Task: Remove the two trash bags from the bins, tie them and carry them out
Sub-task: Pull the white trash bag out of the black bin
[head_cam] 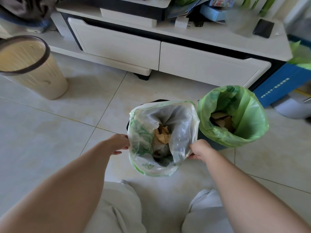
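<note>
Clear trash bag [181,128] sits in dark bin [161,100], frame centre; green trash bag [249,115] touching at 2 o'clock. Left hand [118,143] pinches its rim at 9, right hand [199,151] grips at 3. Step: pulling out bag one. Next: lift straight up, gather neck, knot.

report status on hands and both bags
Hands: left hand and right hand grip clear bag rim, opposite sides. Bag open, untied, over dark bin. Second, green bag untouched in grey bin. Nothing in the way.
</note>
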